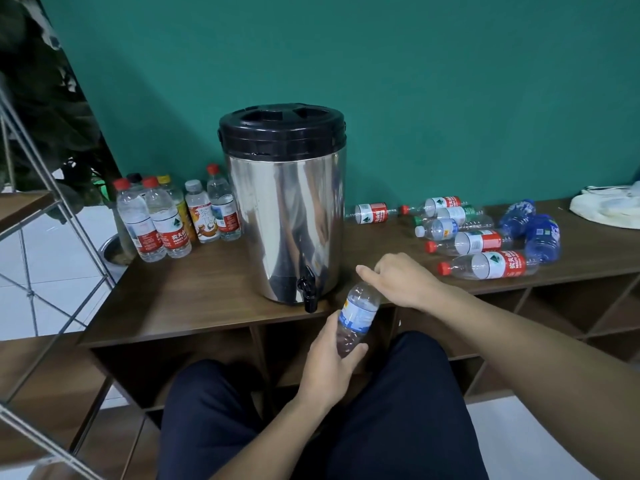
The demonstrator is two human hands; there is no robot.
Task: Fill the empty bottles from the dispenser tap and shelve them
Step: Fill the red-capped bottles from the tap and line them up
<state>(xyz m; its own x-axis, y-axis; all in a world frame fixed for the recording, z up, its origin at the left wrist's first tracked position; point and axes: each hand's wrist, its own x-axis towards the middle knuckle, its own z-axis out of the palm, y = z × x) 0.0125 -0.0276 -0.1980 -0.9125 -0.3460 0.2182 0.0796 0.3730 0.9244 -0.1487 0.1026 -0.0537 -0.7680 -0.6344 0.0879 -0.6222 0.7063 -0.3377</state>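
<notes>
A steel dispenser [284, 216] with a black lid stands on the brown shelf top [194, 299], its black tap [308, 289] at the front edge. My left hand [329, 365] grips the lower body of a clear bottle with a blue and white label [358, 313], tilted just right of the tap. My right hand [398, 278] closes its fingers over the bottle's top, hiding the cap. Several empty bottles [481, 242] lie on their sides to the right. Several upright capped bottles [173, 216] stand left of the dispenser.
Open cubby shelves [561, 317] run under the top. A metal-framed rack [38, 209] stands at the left. A white cloth bag [609, 209] lies at the far right. My dark-trousered knees [311, 427] fill the foreground. The teal wall is behind.
</notes>
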